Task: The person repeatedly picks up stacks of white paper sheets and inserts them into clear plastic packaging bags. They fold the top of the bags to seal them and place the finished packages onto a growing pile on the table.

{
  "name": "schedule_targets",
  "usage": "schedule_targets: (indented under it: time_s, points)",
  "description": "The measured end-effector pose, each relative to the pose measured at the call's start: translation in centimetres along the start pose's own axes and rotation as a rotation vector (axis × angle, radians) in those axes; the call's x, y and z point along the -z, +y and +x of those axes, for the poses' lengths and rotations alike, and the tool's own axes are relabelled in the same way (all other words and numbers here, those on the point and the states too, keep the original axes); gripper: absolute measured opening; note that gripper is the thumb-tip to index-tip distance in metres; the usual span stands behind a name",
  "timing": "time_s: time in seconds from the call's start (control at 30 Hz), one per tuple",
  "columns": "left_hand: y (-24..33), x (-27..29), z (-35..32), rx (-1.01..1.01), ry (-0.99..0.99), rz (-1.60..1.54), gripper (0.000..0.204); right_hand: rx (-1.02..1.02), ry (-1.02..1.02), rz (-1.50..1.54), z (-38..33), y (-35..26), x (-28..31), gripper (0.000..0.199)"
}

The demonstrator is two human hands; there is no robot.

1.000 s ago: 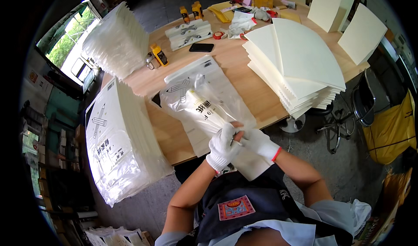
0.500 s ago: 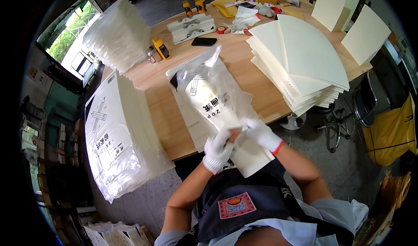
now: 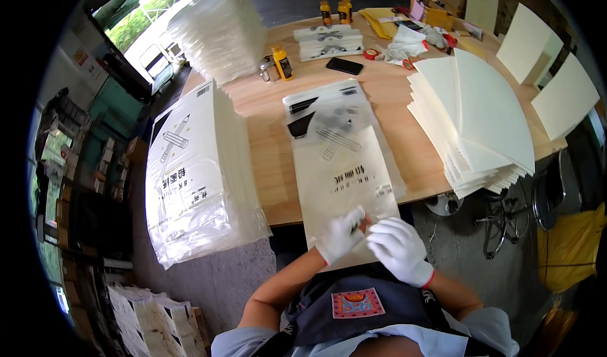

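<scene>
A flat stack of cream paper lies in a clear printed plastic bag [image 3: 341, 173] before me, its lower end hanging over the table edge toward my apron. The bag now lies smooth over the sheets, with a pencil drawing and dark lettering on it. My left hand [image 3: 341, 235], in a white knit glove, is closed over the lower part, a bare fingertip showing; what it pinches is hidden. My right hand [image 3: 399, 246], gloved in white with a red cuff, rests beside it, fingers loosely extended. More empty printed bags [image 3: 325, 94] lie beneath.
At left stands a tall pile of filled bags [image 3: 196, 180], with a stack of clear packs [image 3: 218, 34] behind. Fanned cream sheets [image 3: 471, 123] lie at right. A phone [image 3: 344, 66], an orange-yellow bottle [image 3: 282, 63] and red-handled scissors [image 3: 372, 54] sit farther back.
The bag was bunched and raised toward my hands; it is now flattened over the paper. My right hand has moved down and lies nearer the apron. The view has shifted.
</scene>
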State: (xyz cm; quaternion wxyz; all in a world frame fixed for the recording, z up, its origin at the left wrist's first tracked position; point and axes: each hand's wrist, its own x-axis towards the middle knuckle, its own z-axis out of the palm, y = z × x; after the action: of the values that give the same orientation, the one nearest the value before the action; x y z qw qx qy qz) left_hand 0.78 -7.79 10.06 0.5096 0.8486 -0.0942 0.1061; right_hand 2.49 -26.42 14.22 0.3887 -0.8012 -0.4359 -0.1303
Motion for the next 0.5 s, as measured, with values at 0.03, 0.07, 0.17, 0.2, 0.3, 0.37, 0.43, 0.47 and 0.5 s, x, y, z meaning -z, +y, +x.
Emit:
schedule_targets:
  time_s: [0.03, 0.07, 0.17, 0.2, 0.3, 0.37, 0.43, 0.47, 0.5]
  points:
    - [0.1, -0.1, -1.4, 0.011, -0.03, 0.02, 0.013, -0.001, 0.01, -0.165, -0.7, 0.4, 0.6, 0.044]
    - [0.3, -0.5, -2.8, 0.024, -0.067, 0.037, 0.01, -0.14, -0.026, -0.323, -0.1, -0.6, 1.7, 0.064]
    - [0.0, -1.4, -6.2, -0.224, -0.039, 0.121, 0.012, -0.378, -0.232, -0.554, -1.7, 2.3, -0.5, 0.061]
    - [-1.4, -1.5, -6.4, -0.251, 0.014, 0.31, 0.013, -0.558, -0.383, -0.539, -2.2, 2.9, -1.2, 0.054]
    - [-5.2, 0.8, -6.5, -0.152, 0.246, 0.748, 0.018, -0.579, -0.354, -0.539, -3.1, 4.8, -1.9, 0.035]
    - [-10.4, 2.1, -8.4, 0.157, 0.534, 0.489, 0.017, -0.528, -0.334, -0.557, -2.6, 4.6, -1.9, 0.021]
    - [-9.5, 1.9, -8.5, 0.363, 0.722, 0.239, 0.014, -0.471, -0.397, -0.529, -3.5, 4.0, -1.2, 0.022]
    - [-7.4, 2.1, -8.8, 0.457, 0.695, 0.048, 0.015, -0.44, -0.425, -0.512, -4.0, 3.5, -0.6, 0.023]
    - [-5.7, 2.2, -10.2, 0.555, 0.679, -0.141, 0.016, -0.398, -0.484, -0.451, -4.2, 2.6, 0.3, 0.023]
